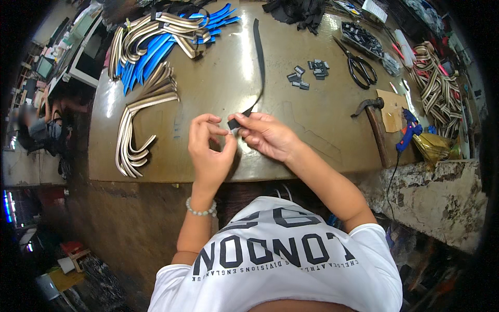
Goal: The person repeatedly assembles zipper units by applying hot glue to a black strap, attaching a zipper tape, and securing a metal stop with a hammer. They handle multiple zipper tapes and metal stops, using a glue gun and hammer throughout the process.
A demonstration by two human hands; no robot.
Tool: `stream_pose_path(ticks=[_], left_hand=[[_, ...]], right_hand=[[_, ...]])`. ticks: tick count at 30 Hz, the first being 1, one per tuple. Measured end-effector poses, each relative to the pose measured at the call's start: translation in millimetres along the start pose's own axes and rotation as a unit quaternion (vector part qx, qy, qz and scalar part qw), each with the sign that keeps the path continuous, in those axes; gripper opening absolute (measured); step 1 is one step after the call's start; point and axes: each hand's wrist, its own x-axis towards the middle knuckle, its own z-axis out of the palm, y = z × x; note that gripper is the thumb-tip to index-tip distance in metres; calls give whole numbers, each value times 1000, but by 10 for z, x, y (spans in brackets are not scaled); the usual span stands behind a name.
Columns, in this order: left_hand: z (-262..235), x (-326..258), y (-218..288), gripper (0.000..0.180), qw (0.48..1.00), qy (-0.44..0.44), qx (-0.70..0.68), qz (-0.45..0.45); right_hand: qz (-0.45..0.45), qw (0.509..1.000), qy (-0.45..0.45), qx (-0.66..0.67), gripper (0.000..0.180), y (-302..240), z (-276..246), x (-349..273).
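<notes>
The right hand [270, 136] pinches in its grip the end of a black strap [261, 60], which runs across the shiny surface [213, 88]; whether the left hand [209, 153] pinches there, I cannot tell. Scissors [352, 58] and hammer [378, 136] lie rightward, striped straps [125, 140] leftward; past the surface, far left, is another person [39, 129]

Around the right hand [270, 136], on the table [208, 73]: strap [260, 62] at 12 o'clock, labels [318, 66] at 1, scissors [354, 60] at 2, hammer [378, 136] at 3, glue gun [407, 133] beyond it, strips [126, 135] at 9
</notes>
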Motion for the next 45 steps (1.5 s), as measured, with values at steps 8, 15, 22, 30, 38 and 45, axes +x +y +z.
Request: stream_pose_path(ticks=[8, 15, 22, 30, 38, 45], left_hand=[[-189, 163, -63, 19, 875, -300, -245, -291], [-201, 50, -18, 20, 907, -356, -119, -193], [-99, -341, 301, 21, 939, -313, 45, -136], [-42, -361, 312, 28, 916, -374, 84, -117], [-34, -198, 221, 31, 947, -267, 171, 50], [-25, -214, 44, 46, 928, -304, 202, 75]], right_hand=[[-20, 983, 109, -143, 25, -51, 48, -250], [68, 964, 52, -250, 18, -408, -194, -136], [-155, 792, 181, -562, 24, -1794, -592, 906], [-373, 425, 177, -806, 34, -1827, -1029, 1694], [-485, 353, 318, -734, 37, -1228, -385, -440], [-381, 213, 780, -449, 56, -900, -1240, -2797]])
